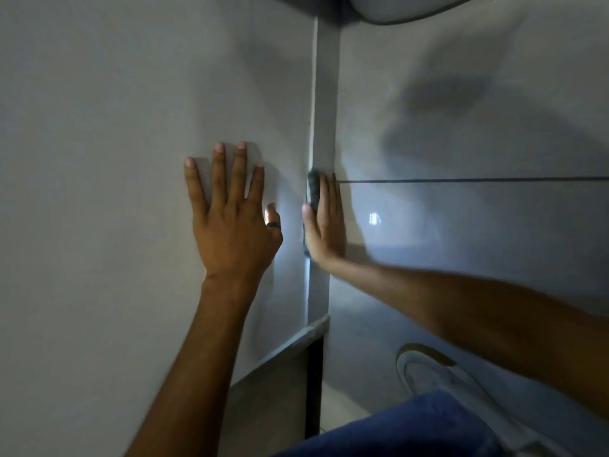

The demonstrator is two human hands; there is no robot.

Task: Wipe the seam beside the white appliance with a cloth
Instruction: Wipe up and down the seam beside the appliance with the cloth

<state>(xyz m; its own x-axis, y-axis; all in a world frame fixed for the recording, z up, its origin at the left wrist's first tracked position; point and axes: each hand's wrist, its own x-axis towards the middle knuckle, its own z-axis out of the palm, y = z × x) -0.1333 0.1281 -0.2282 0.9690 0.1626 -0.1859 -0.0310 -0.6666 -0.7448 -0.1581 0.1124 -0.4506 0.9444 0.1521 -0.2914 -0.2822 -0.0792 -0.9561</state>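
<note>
Nearest, blue trouser leg (412, 427) and white shoe (438, 377). Left hand (234, 225) spread flat, empty, on white appliance (115, 159). Right hand (324, 222) edge-on in seam (324, 103), fingers straight, pressing dark cloth (313, 189), long axis running up the seam, against appliance edge.
</note>
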